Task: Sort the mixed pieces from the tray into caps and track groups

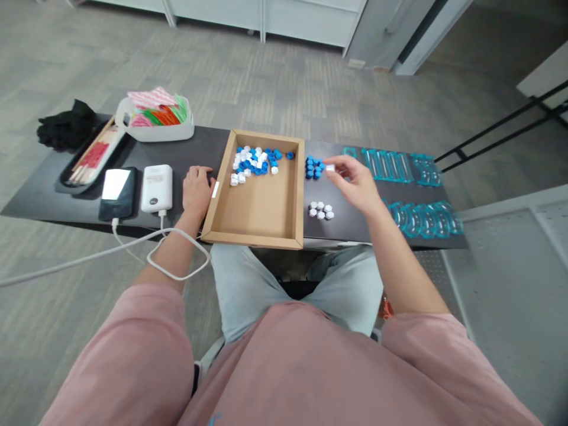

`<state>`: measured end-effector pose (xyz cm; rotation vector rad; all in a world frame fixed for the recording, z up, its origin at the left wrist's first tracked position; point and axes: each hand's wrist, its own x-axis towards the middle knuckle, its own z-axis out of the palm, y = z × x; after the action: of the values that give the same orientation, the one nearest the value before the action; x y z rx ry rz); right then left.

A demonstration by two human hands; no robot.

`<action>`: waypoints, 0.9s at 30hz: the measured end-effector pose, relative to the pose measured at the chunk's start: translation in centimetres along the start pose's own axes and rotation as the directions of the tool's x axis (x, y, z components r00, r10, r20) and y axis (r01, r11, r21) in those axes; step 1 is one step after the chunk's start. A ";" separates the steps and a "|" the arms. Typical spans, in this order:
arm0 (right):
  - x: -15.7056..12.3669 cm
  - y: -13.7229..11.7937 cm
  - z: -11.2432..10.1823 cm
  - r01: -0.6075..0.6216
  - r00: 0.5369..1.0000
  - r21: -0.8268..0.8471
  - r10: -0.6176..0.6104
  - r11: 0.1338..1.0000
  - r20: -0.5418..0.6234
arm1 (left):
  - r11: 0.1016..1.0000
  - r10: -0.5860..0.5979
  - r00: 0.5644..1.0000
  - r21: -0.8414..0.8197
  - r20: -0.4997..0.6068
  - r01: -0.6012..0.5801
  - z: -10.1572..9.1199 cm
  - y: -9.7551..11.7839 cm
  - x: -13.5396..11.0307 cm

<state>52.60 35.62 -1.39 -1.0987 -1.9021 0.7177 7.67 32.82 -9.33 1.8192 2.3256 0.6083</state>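
Note:
My right hand (355,184) pinches a small white hexagonal piece (330,168) between thumb and fingers, just above the table. Close to its fingertips stands a tight cluster of blue pieces (314,168). A separate group of white hexagonal pieces (320,210) sits nearer my body. To the left is a shallow cardboard box (261,216), with mixed blue and white pieces (252,161) loose toward its far end. My left hand (197,190) lies on the table beside the box's left wall, fingers stretched out and holding nothing.
Clear teal plastic pieces (393,165) lie in rows at the right. On the left are a phone (118,192), a white power bank (157,188), a dark tray (93,160), a white basket (164,132) and black cloth (68,127). A white cable (177,277) crosses my left forearm.

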 end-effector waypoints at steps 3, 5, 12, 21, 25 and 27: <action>-4.1 2.3 -3.7 -0.133 0.986 0.016 0.134 0.991 -0.099 | 1.000 -0.003 1.000 -0.008 -0.019 0.003 0.1 -0.1 0.1; -7.0 3.7 -4.3 -0.229 0.964 0.033 0.231 0.973 -0.129 | 1.000 -0.003 1.000 -0.012 -0.026 0.003 0.2 -0.2 0.1; -12.6 6.2 -1.1 -0.355 0.934 -0.139 0.345 0.925 -0.093 | 0.999 -0.038 0.999 -0.009 0.013 0.038 -0.5 0.4 0.0; -11.9 5.8 1.1 -0.308 0.941 -0.155 0.325 0.939 0.093 | 0.999 -0.041 0.998 -0.027 0.050 0.042 -1.3 1.3 -0.2; -11.5 5.4 1.5 -0.309 0.939 -0.110 0.322 0.945 0.121 | 0.999 -0.034 0.998 -0.008 0.053 0.035 -1.0 1.0 -0.1; -11.1 4.9 1.2 -0.295 0.947 -0.118 0.307 0.948 0.096 | 1.000 -0.028 0.999 -0.007 0.031 0.028 -0.8 0.8 -0.1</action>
<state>56.94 27.98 -9.79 -1.4628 -1.9030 0.8743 8.12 32.70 -8.32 1.7765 2.3218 0.5810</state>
